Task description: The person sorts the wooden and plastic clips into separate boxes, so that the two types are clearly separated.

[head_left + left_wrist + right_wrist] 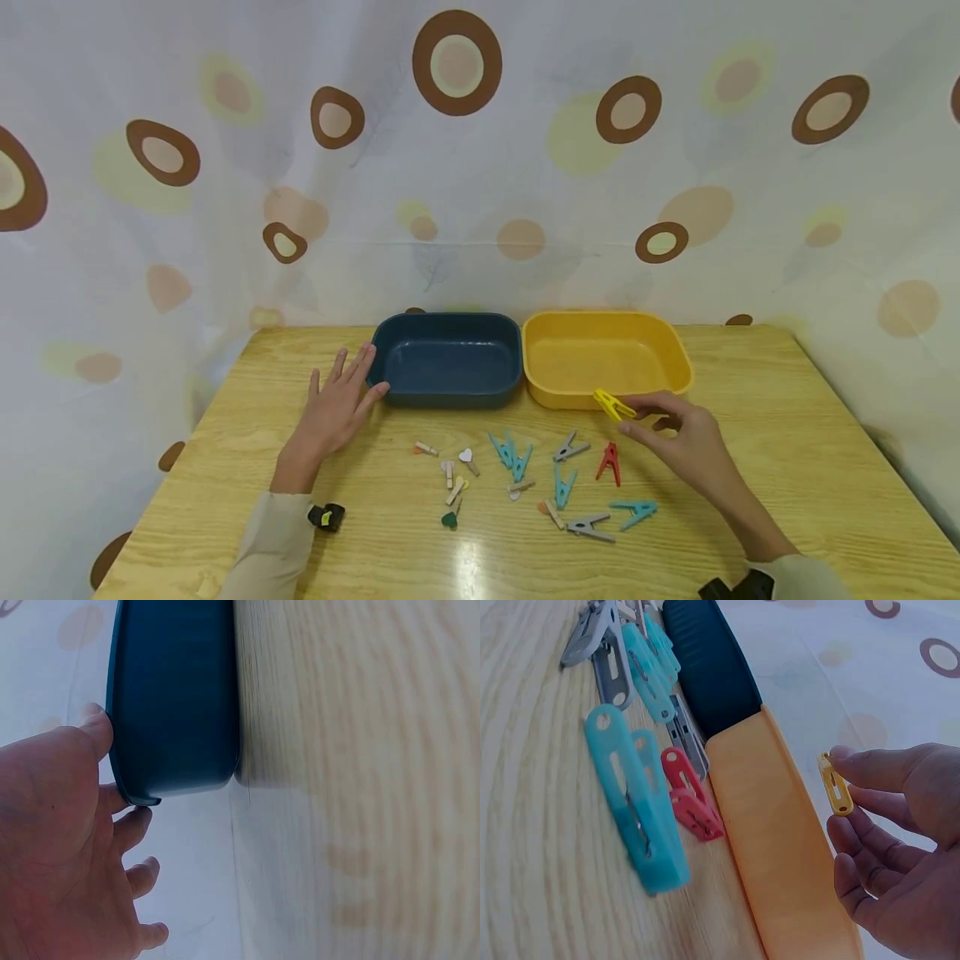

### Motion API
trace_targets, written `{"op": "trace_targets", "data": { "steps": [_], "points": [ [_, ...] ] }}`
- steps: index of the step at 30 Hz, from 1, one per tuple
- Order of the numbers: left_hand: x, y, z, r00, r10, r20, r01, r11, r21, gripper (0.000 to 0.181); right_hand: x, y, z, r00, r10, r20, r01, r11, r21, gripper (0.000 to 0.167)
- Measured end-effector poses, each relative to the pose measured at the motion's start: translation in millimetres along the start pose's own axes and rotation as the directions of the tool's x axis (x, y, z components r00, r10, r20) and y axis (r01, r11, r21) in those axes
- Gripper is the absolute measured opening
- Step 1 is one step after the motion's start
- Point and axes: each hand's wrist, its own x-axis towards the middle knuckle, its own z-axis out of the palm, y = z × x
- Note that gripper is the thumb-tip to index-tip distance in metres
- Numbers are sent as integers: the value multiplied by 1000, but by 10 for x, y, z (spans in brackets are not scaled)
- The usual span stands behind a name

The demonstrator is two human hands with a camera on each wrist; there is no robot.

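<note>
My right hand (678, 437) pinches a yellow clothespin (613, 406) between thumb and fingers, at the front rim of the yellow tray (607, 400). In the right wrist view the same yellow clothespin (836, 784) shows at the fingertips. With fingers spread, my left hand (333, 417) touches the left end of the dark blue tray (450, 400). The left wrist view has the thumb and fingers at that blue tray's rim (120, 769). A red clothespin (611, 462) lies just left of my right hand, near a turquoise clothespin (636, 513).
Grey clothespins (590, 527), more turquoise clothespins (564, 486) and several small wooden clothespins with heart ends (456, 490) lie scattered on the wooden table (390, 550). Both trays stand side by side near the back edge. A patterned curtain (480, 183) hangs behind.
</note>
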Motion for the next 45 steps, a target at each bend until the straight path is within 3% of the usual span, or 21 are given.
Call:
{"op": "trace_targets", "data": {
  "steps": [10,20,34,45],
  "points": [
    [-2,33,35,1000,13,-3,-13,1000,-6,73,131,-67,146,999,-43,-17,44,997,63,28],
    [-7,34,43,1000,16,-2,-16,1000,-7,73,242,-118,270,1000,-13,-16,14,998,69,27],
    [41,-21,-25,1000,-1,17,0,1000,13,73,464,-274,474,1000,-22,-22,24,995,94,26],
    [4,-4,1,1000,-1,15,1,1000,11,74,585,-397,652,999,-18,-42,21,996,84,28]
  ]
}}
